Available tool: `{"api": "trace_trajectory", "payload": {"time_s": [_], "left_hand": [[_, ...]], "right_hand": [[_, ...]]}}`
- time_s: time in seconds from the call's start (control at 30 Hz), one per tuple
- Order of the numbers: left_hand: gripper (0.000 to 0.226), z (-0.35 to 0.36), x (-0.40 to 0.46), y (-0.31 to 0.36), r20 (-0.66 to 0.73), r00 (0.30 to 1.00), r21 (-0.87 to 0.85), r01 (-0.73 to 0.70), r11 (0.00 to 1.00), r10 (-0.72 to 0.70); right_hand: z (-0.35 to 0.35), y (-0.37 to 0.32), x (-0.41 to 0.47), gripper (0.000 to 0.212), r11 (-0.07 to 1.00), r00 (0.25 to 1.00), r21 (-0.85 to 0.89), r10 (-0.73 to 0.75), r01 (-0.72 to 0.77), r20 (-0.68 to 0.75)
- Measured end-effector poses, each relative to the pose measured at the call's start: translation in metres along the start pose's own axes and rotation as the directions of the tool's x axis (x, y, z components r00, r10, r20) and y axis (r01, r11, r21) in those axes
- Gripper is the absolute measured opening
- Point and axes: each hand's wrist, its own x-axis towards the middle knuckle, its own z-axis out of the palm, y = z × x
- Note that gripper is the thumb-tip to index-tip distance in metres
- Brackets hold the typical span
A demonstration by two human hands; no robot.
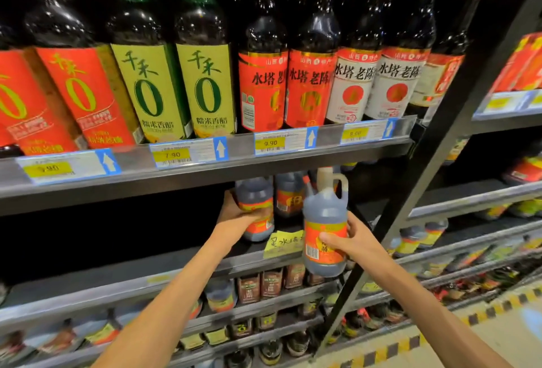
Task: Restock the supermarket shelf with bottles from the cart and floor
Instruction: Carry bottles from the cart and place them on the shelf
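Middle shelf [176, 262] as landmark: one jug [256, 209] stands on it; another jug [324, 232] is held just right, before its edge; tall bottles [205, 74] stand above.

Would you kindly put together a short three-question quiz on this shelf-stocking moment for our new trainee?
1. True or false: the left hand holds a jug that is on the second shelf.
2. The handled jug in the right hand is: A) lying flat on the floor, B) held upright in front of the shelf, C) standing on the top shelf.
3. What colour are the labels of the two bottles marked with a big 0 above the 7.90 price tag?

Key: 1 true; 2 B; 3 yellow-green.
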Motion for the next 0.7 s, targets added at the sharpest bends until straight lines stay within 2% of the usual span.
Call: {"api": "trace_trajectory", "payload": {"time_s": [0.2, 0.37, 0.5, 0.63, 0.7], "left_hand": [[0.092, 0.016, -0.013, 0.002, 0.05, 0.998, 0.024, 0.027, 0.999, -0.028], [0.077, 0.029, -0.024, 0.009, 0.053, 0.999, 0.086, 0.008, 0.996, -0.013], [0.078, 0.035, -0.032, 0.017, 0.014, 1.0, 0.116, 0.009, 0.993, -0.011], [0.083, 0.042, -0.039, 0.017, -0.012, 1.0, 0.124, -0.011, 0.992, 0.012], [0.08, 0.047, -0.042, 0.017, 0.002, 0.999, 0.14, -0.035, 0.99, 0.035]], "right_hand": [[-0.021, -0.009, 0.013, 0.067, 0.999, 0.997, 0.006, -0.051, 0.051, 0.049], [-0.04, -0.015, 0.022, 0.069, 0.994, 0.992, 0.019, -0.109, 0.108, 0.058], [-0.047, -0.01, 0.027, 0.076, 0.988, 0.987, 0.019, -0.155, 0.155, 0.041], [-0.045, 0.001, 0.043, 0.09, 0.98, 0.982, -0.058, -0.19, 0.189, -0.009], [-0.043, 0.005, 0.048, 0.084, 0.975, 0.975, -0.065, -0.218, 0.215, -0.044]]}}
